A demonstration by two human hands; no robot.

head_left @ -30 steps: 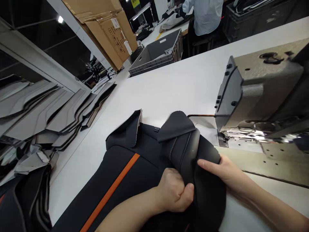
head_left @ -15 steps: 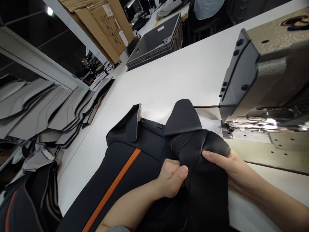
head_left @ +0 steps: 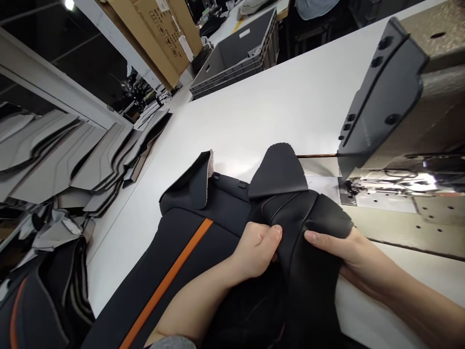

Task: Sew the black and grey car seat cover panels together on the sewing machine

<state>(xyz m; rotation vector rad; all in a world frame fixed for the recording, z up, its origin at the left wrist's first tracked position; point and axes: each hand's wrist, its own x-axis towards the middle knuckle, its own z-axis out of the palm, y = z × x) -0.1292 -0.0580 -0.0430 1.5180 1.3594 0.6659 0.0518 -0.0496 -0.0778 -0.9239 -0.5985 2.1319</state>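
A black sewn cover (head_left: 174,220) with an orange stripe (head_left: 174,271) lies across the white table and runs toward me. Its right-hand part, a black seamed panel (head_left: 308,261) with a rounded flap (head_left: 281,169), is raised between my hands. My left hand (head_left: 257,249) is closed in a fist on the panel's left edge, thumb on top. My right hand (head_left: 348,249) grips the right edge, its thumb pressed on the face beside a seam and its fingers hidden behind. Just right of the flap stands a sewing machine (head_left: 385,97).
Stacked grey panels (head_left: 54,160) line the table's left side, above dark orange-striped pieces (head_left: 39,300). A grey plastic crate (head_left: 232,72) and a cardboard box (head_left: 156,39) stand at the back. Part of a person in light clothing (head_left: 314,7) shows behind the table.
The view has shifted slightly, so the machine sits farther right. My left hand has risen a little along the panel's edge. Both hands keep their hold.
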